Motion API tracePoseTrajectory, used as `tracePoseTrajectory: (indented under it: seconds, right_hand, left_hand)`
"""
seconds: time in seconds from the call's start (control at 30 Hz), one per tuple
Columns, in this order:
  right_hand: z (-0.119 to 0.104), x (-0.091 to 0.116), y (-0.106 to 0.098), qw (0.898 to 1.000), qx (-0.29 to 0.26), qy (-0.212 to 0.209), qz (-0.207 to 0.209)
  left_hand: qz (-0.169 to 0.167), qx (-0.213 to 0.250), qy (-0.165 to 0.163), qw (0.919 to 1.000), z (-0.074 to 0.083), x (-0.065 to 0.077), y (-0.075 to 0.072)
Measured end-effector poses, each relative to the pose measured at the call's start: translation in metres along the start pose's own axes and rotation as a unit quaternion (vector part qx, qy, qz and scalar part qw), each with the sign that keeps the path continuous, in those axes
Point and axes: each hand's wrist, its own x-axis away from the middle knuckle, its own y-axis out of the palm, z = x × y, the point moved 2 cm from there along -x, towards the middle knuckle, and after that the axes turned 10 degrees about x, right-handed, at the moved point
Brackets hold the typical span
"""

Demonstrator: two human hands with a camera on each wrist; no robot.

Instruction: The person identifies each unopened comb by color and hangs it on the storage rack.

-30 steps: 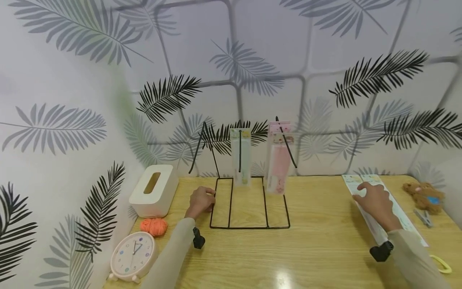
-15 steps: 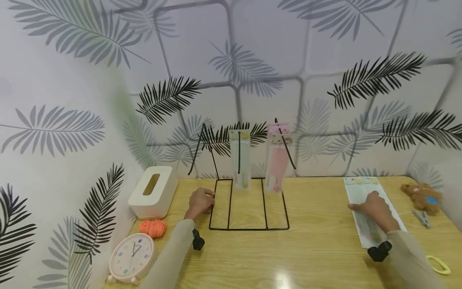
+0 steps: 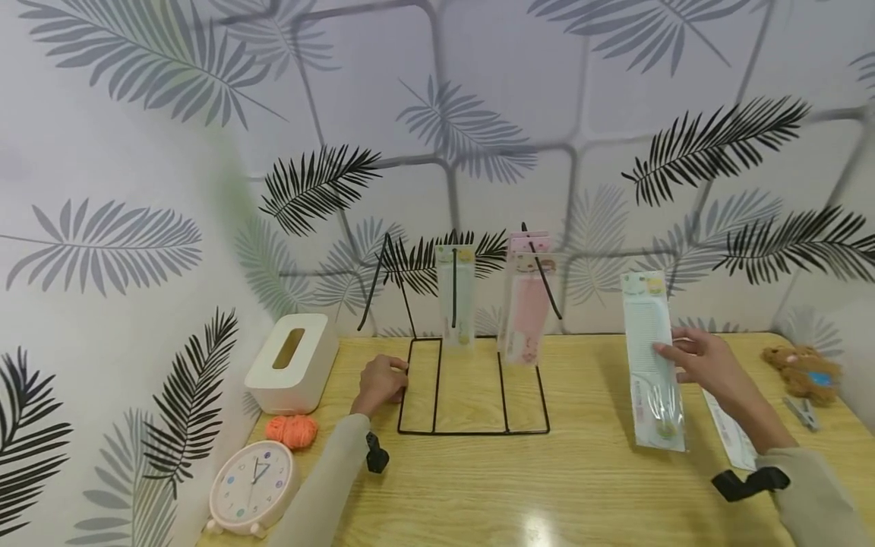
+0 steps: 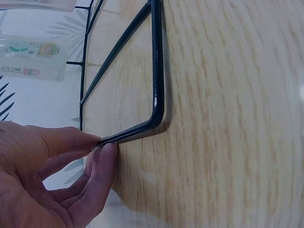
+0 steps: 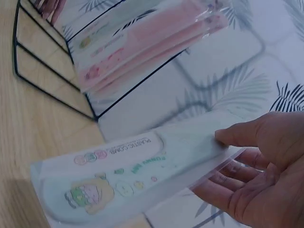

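Observation:
My left hand pinches the left side of the base of a black wire display rack between thumb and fingers. On the rack's hooks hang a pale green comb package in the middle and pink comb packages at the right. Off to the rack's right, my right hand grips a pale green packaged plastic comb by its side edge, thumb on the front. The package stands nearly upright above the table, header end up. Another comb package lies on the table, partly hidden behind the right hand and forearm.
Left of the rack are a white tissue box, an orange yarn bundle and a pink clock. A brown plush bear and a small grey clip-like tool lie at the far right. The patterned wall stands close behind.
My right hand has taken a green comb package from those lying on the table, raised it upright and brought it left. The left hand has stayed on the rack.

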Motion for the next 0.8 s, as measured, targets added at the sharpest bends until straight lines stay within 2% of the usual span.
tracePoseTrajectory:
  seconds: [0.1,0.23,0.33,0.4,0.47,0.57,0.67,0.8]
  right_hand:
    - [-0.022,0.006,-0.007,0.998,-0.037,-0.054,0.022]
    - [-0.051,0.014,-0.015,0.987,-0.098,-0.122,0.047]
    - [-0.073,0.021,-0.014,0.979,-0.128,-0.15,0.052]
    - [-0.086,0.026,-0.011,0.978,-0.128,-0.157,0.052]
    - [-0.097,0.033,-0.006,0.977,-0.128,-0.163,0.045]
    - [-0.108,0.04,0.003,0.971,-0.145,-0.189,0.023]
    - [-0.117,0.045,0.014,0.96,-0.162,-0.227,-0.019]
    - [-0.127,0.05,0.033,0.951,-0.145,-0.262,-0.075]
  left_hand:
    - [0.0,-0.002,-0.001,1.0,0.0,0.0,0.0]
    - [-0.002,-0.007,0.004,1.0,0.0,0.0,0.0]
    - [-0.001,-0.007,0.006,1.0,0.0,0.0,0.0]
    - [0.0,-0.005,0.004,1.0,0.0,-0.001,0.0]
    - [0.0,-0.005,0.002,1.0,0.0,-0.001,0.0]
    - [-0.002,-0.009,0.004,1.0,0.0,-0.001,0.0]
    - [-0.001,-0.015,0.003,0.9999,0.0,-0.001,0.0]
    - [0.003,-0.018,0.0,0.9998,0.001,0.0,0.001]
